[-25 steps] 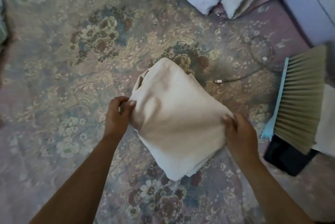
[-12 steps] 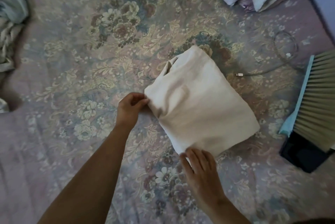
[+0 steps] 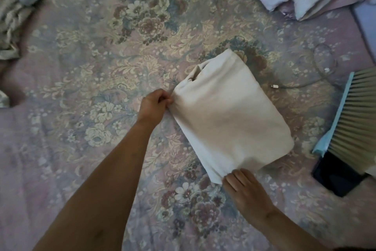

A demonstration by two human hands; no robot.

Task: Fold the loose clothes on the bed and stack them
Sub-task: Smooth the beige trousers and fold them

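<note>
Fingers (image 3: pixel 162 98) pinch cream folded cloth (image 3: pixel 230 116), L edge.

Left hand (image 3: pixel 155 102) fingers curled, pinching; right hand (image 3: pixel 246 191) flat, fingers extended.

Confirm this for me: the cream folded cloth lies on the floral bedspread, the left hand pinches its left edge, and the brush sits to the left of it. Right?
Not quite. The head view shows the brush to the right of the cream folded cloth, not the left. The rest holds: the cloth lies on the floral bedspread and the left hand pinches its left edge.
</note>
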